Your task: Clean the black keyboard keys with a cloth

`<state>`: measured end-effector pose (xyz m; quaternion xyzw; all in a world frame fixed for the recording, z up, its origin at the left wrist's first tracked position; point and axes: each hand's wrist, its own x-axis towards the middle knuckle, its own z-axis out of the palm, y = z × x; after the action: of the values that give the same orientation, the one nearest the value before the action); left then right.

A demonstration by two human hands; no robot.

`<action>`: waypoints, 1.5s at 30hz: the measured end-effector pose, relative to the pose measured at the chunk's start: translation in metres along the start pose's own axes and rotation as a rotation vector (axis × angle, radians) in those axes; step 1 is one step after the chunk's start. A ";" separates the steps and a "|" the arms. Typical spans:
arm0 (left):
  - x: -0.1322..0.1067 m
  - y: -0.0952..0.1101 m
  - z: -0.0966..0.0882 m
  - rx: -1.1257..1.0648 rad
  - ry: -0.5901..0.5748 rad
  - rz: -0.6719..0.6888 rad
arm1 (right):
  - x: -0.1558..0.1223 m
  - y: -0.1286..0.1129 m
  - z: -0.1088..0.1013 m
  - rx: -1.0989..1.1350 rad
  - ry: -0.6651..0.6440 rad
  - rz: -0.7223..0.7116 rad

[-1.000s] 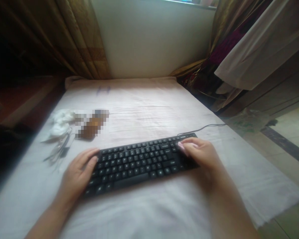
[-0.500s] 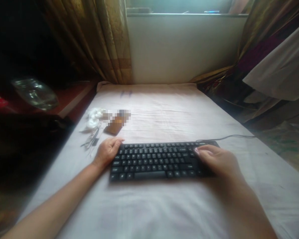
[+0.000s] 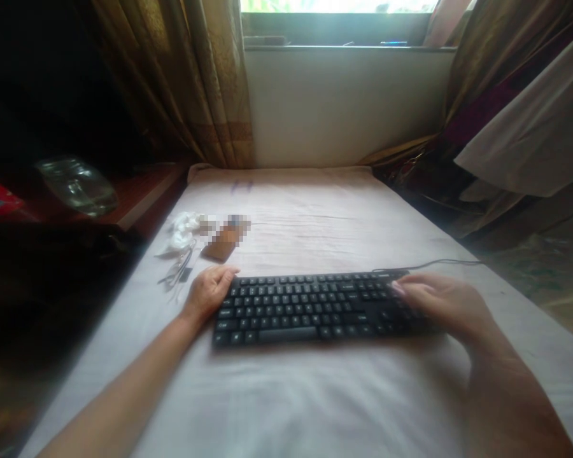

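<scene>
A black wired keyboard lies flat on a white cloth-covered surface. My left hand curls round the keyboard's left end, fingers bent over its top corner. At the other end my right hand covers the right edge, fingers wrapped over the keys. Both hands grip the keyboard. Its cable runs off to the right.
Beyond my left hand lie white cotton wads, thin metal tools and a brown flat object. A glass jar stands on a dark ledge at the left. Curtains and a wall close the far end.
The keyboard has been straightened from tilted to level and shifted slightly right. My left hand moved up to its top left corner; my right hand slid to the right end.
</scene>
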<state>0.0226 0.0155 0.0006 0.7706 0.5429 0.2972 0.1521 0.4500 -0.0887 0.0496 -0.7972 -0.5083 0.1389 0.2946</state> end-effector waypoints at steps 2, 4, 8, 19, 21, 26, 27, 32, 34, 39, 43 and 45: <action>0.001 0.000 0.000 0.004 0.000 -0.001 | 0.009 -0.004 -0.008 0.049 0.073 0.000; 0.002 0.000 -0.001 0.005 -0.001 -0.004 | 0.016 -0.006 -0.010 0.121 0.076 0.004; 0.003 -0.001 -0.002 0.013 -0.011 -0.023 | 0.017 0.000 0.004 0.242 0.033 0.031; 0.002 -0.009 -0.003 0.034 -0.048 -0.125 | 0.012 0.004 0.024 0.024 -0.043 -0.070; 0.002 -0.010 -0.003 0.036 -0.049 -0.141 | 0.011 0.003 0.021 -0.017 -0.069 -0.071; 0.002 -0.010 -0.003 0.023 -0.057 -0.171 | 0.006 0.003 0.011 -0.082 -0.166 -0.061; 0.002 -0.010 -0.003 0.021 -0.057 -0.171 | 0.005 0.003 0.009 -0.094 -0.190 -0.050; 0.001 -0.013 -0.002 0.022 -0.046 -0.153 | 0.002 0.003 0.004 -0.095 -0.294 -0.011; 0.001 -0.014 -0.001 0.022 -0.044 -0.154 | 0.001 0.004 0.002 -0.068 -0.318 -0.019; 0.001 -0.017 0.001 0.015 -0.040 -0.148 | -0.007 0.011 0.001 -0.058 -0.309 -0.056; 0.000 -0.018 0.001 0.004 -0.034 -0.138 | -0.017 0.015 0.005 -0.083 -0.193 -0.150; 0.000 -0.018 0.000 0.003 -0.028 -0.135 | -0.021 0.016 0.007 -0.102 -0.153 -0.201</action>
<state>0.0097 0.0223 -0.0097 0.7364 0.5920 0.2746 0.1786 0.4489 -0.1103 0.0322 -0.7433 -0.6130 0.1433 0.2263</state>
